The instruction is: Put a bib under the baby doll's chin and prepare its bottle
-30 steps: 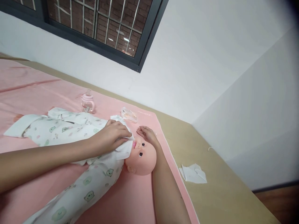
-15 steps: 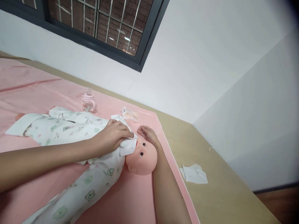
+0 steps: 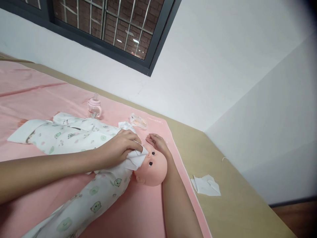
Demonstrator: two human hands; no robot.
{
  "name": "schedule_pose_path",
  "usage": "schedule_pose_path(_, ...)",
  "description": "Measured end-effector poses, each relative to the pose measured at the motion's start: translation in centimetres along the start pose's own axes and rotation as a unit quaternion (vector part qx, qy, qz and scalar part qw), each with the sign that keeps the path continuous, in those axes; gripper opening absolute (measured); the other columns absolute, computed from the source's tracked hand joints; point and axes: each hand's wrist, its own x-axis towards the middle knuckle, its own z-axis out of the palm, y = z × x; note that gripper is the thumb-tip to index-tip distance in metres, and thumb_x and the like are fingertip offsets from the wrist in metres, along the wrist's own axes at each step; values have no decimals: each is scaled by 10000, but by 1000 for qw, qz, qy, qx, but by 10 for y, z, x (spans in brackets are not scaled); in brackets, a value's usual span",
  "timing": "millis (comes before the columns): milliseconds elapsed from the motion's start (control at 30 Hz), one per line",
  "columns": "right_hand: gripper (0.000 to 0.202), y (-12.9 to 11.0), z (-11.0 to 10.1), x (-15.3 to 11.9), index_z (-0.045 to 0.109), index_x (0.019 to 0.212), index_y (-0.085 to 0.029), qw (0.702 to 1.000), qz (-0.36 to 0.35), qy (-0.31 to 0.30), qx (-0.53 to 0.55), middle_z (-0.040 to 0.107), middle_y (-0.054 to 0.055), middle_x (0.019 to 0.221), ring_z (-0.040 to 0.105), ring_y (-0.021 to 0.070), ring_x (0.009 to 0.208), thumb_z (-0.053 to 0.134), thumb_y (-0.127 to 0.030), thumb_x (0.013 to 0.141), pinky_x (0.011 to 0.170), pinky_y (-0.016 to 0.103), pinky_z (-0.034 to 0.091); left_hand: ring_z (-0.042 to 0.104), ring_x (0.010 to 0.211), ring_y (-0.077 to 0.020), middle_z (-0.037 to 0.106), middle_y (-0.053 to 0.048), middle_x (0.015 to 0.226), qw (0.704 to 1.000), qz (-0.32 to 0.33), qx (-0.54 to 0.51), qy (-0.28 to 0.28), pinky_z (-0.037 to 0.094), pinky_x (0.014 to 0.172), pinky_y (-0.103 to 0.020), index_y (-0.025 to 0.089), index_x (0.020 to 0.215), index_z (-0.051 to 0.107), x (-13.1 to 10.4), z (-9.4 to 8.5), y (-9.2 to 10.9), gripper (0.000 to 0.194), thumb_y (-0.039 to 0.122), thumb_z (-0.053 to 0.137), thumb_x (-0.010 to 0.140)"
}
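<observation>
A baby doll (image 3: pixel 155 170) with a bare head and a white patterned sleepsuit (image 3: pixel 99 132) lies on its back, head to the right. My left hand (image 3: pixel 125 143) is closed on a white tissue (image 3: pixel 136 158) and presses it over the doll's mouth and chin, which are hidden. The eyes stay uncovered. On the far side of the head rests my right hand (image 3: pixel 157 142), fingers stretched out and holding nothing, its forearm passing close by the crown.
Beyond the doll, a pink baby bottle (image 3: pixel 94 107) and a small clear packet (image 3: pixel 138 121) stand on the pink mat (image 3: pixel 138 211). A folded white tissue (image 3: pixel 206 185) lies on the wooden surface (image 3: pixel 237 201) at right. White walls and a barred window (image 3: pixel 123 29) bound the back.
My left hand has shifted slightly at the doll's mouth. The tissue's edge now reaches a little further up the face. My right hand stays in place.
</observation>
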Motion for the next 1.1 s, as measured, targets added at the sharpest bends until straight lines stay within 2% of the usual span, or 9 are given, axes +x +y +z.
schedule_pose_path(433, 86, 3, -3, 5, 632, 804, -151, 1000, -6, -7, -1, 693, 36, 757, 672, 135, 738, 666, -162, 726, 851, 285, 561, 473, 922, -200, 648, -19, 932, 1000, -5, 26, 3, 329, 822, -354, 246, 922, 690, -2, 6, -3, 380, 39, 385, 829)
schedule_pose_path(533, 77, 3, -3, 5, 633, 804, -147, 1000, -5, -7, -2, 693, 38, 755, 674, 134, 735, 653, -154, 730, 845, 276, 562, 485, 925, -196, 653, -19, 943, 999, -5, 25, 20, 338, 839, -357, 248, 932, 693, -1, 4, -3, 369, 58, 388, 848)
schedule_pose_path(633, 74, 4, -3, 5, 634, 804, -144, 1000, -3, -7, -2, 694, 41, 759, 675, 133, 739, 649, -147, 732, 845, 273, 563, 508, 932, -186, 663, -12, 968, 999, 3, 14, 37, 353, 853, -346, 238, 887, 699, 0, -3, -3, 396, 12, 389, 792)
schedule_pose_path(733, 78, 3, -4, 5, 636, 808, -144, 1000, -4, -9, -1, 691, 44, 769, 675, 134, 748, 658, -152, 734, 857, 278, 562, 542, 914, -168, 684, 2, 981, 1000, 0, -15, 15, 382, 833, -308, 224, 808, 705, 1, -11, 1, 403, -16, 388, 739)
schedule_pose_path(867, 85, 3, -4, 4, 636, 821, -143, 1000, -6, -10, 0, 686, 45, 772, 677, 136, 762, 662, -156, 741, 879, 287, 557, 579, 880, -141, 702, 19, 963, 998, -10, -61, -19, 404, 804, -265, 223, 757, 705, 3, -17, 7, 383, -3, 396, 743)
schedule_pose_path(1100, 98, 3, -3, 4, 639, 827, -144, 1000, -6, -9, -3, 687, 43, 785, 675, 133, 765, 667, -169, 736, 886, 285, 552, 578, 892, -167, 710, 17, 948, 999, -3, -13, -32, 373, 857, -334, 232, 831, 698, -1, -11, 4, 362, 19, 413, 763)
